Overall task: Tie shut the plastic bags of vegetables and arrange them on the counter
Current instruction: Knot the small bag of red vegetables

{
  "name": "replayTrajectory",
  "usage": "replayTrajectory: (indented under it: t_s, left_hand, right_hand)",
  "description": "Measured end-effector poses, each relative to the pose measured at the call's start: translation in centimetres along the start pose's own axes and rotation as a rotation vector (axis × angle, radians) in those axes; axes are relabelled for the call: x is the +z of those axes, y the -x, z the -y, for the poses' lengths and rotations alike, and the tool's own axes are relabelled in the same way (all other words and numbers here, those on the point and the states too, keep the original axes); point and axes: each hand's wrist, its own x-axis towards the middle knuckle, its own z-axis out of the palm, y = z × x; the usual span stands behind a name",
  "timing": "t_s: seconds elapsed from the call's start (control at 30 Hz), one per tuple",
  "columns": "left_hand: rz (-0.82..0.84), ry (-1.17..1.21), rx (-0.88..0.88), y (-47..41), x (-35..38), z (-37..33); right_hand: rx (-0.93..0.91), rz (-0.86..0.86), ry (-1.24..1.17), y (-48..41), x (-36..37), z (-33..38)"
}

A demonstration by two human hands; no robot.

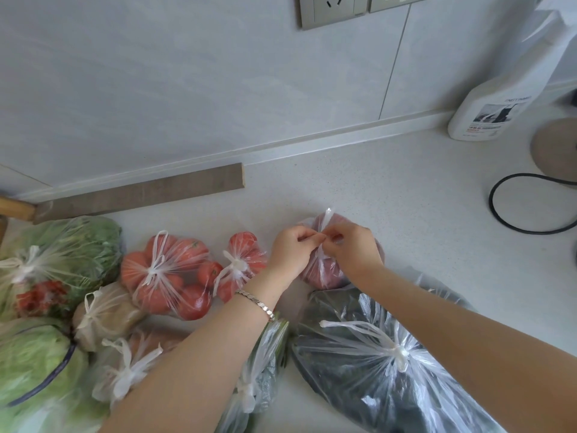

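While hands (292, 250) (352, 248) pinch handles (326, 218), dark bag (343, 364) seemingly abuts.

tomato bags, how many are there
2. The large tomato bag lies knotted left of centre; the small tomato bag sits knotted just right of it. The reddish bag pinched by the left hand and right hand has unclear contents, so more may be hidden.

Reddish bag (324, 273): clear plastic, handles drawn upward, sat mid-counter.
Large tomato bag (168, 276): knotted, lay to its left.
Small tomato bag (242, 264): knotted, sat between them.
Dark greens bag (374, 364): knotted, lay nearer.
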Motion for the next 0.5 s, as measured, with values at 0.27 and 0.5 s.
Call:
replayTrajectory:
  t_s: [0.27,0.5]
  left_hand:
    - [-0.021,-0.051,0.101,-0.1,0.1,0.7]
    - [0.0,-0.091,0.074,-0.2,0.5,0.1]
  right_hand:
    - [0.087,0.124,-0.41,-0.6,-1.7,-0.4]
    - [-0.064,0.207,-0.18,-1.4,-1.8,-1.3]
